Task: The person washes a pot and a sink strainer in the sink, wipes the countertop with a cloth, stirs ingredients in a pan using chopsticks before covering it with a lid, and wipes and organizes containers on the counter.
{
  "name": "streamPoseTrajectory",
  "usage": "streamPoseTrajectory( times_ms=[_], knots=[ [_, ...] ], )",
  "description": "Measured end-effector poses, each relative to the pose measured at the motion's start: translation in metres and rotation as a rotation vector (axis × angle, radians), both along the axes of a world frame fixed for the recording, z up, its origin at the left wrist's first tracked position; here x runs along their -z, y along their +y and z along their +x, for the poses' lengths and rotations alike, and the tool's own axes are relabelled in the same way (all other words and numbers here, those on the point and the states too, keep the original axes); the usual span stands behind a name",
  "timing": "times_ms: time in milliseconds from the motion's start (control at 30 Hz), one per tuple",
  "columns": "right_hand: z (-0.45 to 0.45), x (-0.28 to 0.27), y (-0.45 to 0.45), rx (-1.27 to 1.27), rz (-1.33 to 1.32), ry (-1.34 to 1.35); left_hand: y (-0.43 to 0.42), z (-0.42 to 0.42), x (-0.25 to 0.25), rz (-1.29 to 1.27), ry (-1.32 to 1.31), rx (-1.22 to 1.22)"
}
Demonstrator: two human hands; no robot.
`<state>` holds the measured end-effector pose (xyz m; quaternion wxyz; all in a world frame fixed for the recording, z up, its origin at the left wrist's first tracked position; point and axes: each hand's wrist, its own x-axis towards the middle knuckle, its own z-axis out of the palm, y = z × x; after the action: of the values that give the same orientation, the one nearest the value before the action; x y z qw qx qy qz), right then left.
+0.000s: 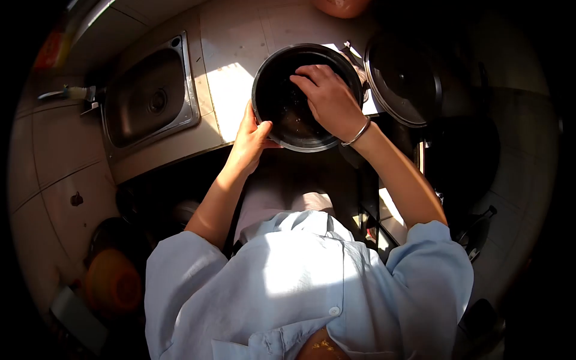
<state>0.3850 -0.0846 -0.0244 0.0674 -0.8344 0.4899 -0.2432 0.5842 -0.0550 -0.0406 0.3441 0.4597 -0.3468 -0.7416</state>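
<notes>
A round dark pot point(279, 96) is held up at the counter's front edge, with small light specks showing on its dark inside. My left hand point(251, 137) grips its lower left rim, thumb on the rim and fingers beneath. Over the pot's opening is my right hand point(329, 99), palm down, fingers curved and partly spread, with nothing visible in it. A metal bangle circles my right wrist.
A steel sink point(147, 102) with a faucet point(69, 93) lies at the left. Right of the pot stands a glass lid point(402, 78) with a metal rim. An orange bowl point(114, 282) is at the lower left. A reddish round object point(342, 6) sits at the top.
</notes>
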Motion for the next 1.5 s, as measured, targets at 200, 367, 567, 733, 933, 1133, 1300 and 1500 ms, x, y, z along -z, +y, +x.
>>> streamPoseTrajectory(
  times_ms=[200,367,567,733,933,1133,1300,1500],
  knots=[
    [-0.087,-0.016,0.066,-0.003,0.137,0.154,0.047,-0.092,-0.031,0.016,0.087,0.124],
    [-0.181,-0.077,0.154,0.085,0.181,0.185,0.083,-0.167,-0.042,0.024,0.141,0.217],
    [-0.259,-0.067,0.209,0.264,0.320,0.267,0.124,-0.246,-0.052,-0.011,0.224,0.379],
    [-0.308,-0.080,0.231,0.543,0.243,0.055,0.140,-0.290,-0.061,0.095,0.191,0.513],
    [-0.351,-0.101,0.254,0.704,0.157,-0.027,0.139,-0.326,-0.062,0.097,0.242,0.651],
    [-0.360,-0.112,0.256,0.834,0.227,0.012,0.121,-0.339,-0.060,0.088,0.232,0.746],
    [-0.356,-0.116,0.249,0.863,0.238,0.091,0.105,-0.340,-0.062,0.106,0.218,0.782],
    [-0.337,-0.120,0.243,0.803,0.121,0.246,0.102,-0.334,-0.057,0.080,0.244,0.758]
  ],
)
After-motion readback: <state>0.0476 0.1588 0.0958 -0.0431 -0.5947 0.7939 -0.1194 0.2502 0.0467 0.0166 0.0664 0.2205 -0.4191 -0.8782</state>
